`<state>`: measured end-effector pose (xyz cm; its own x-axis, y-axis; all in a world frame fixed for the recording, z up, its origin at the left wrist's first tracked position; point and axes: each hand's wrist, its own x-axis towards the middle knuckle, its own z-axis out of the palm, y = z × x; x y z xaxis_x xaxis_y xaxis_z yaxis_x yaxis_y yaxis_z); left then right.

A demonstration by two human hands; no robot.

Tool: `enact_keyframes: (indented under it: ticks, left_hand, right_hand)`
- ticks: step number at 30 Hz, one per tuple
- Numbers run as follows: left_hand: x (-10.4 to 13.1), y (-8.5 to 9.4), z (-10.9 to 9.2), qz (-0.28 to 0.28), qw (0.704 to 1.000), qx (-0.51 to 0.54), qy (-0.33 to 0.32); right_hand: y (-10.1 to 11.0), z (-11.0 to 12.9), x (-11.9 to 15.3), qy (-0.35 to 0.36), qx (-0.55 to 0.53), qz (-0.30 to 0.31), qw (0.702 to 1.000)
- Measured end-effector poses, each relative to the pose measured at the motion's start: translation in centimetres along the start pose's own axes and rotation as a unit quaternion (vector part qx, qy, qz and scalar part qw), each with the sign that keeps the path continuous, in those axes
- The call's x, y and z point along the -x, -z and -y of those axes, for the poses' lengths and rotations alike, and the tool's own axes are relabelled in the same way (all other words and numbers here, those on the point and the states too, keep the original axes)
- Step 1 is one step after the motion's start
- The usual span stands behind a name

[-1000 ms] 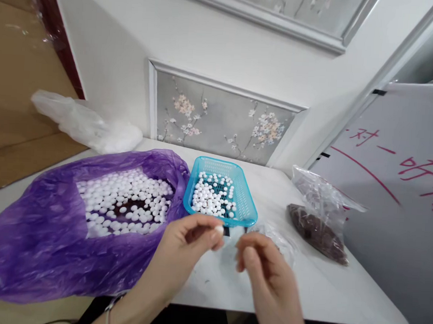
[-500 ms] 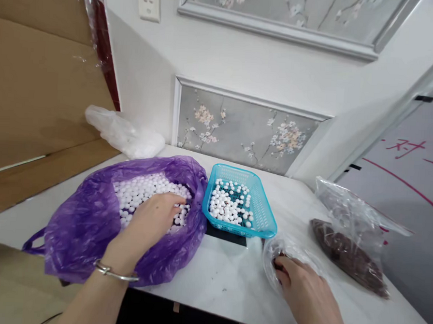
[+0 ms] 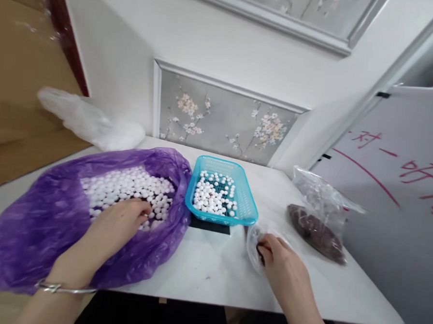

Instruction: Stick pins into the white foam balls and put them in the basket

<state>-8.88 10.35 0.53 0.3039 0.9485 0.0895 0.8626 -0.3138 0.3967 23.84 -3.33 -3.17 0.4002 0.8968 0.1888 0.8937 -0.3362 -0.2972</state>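
My left hand [image 3: 121, 222], with a silver bangle at the wrist, is among small white balls [image 3: 117, 186] in an open purple plastic bag [image 3: 50, 221]. Its fingers are pinched together; whatever they hold is too small to make out. Right of the bag sits a turquoise basket [image 3: 247, 197] with more white balls in it. My right hand [image 3: 279, 257] reaches into a clear plastic bag [image 3: 252, 248] near the basket's front right corner. Its thumb and fingers are closed at something dark that is mostly hidden.
A clear bag of dark brown material [image 3: 316, 232] lies at the right, beside a whiteboard [image 3: 392, 190] with red writing. A whitish plastic bag [image 3: 102, 127] rests by the wall at the back left. Cardboard [image 3: 24, 94] stands at the far left.
The camera view has turned to the right, so the things appear further left. My left hand's fingers have shifted a little left among the balls. My right hand remains at the clear bag.
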Motion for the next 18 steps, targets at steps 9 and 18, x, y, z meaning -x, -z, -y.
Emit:
enact_keyframes:
  ticks: [9, 18]
  left_hand:
    - [1.4, 0.9, -3.0, -0.223, 0.959, 0.173, -0.026]
    - [5.3, -3.7, -10.2, 0.192, 0.617, 0.750, 0.142]
  right_hand:
    - [0.8, -1.1, 0.1, -0.080, -0.255, -0.050, 0.962]
    - [0.8, 0.8, 2.6, -0.104, -0.530, -0.037, 0.841]
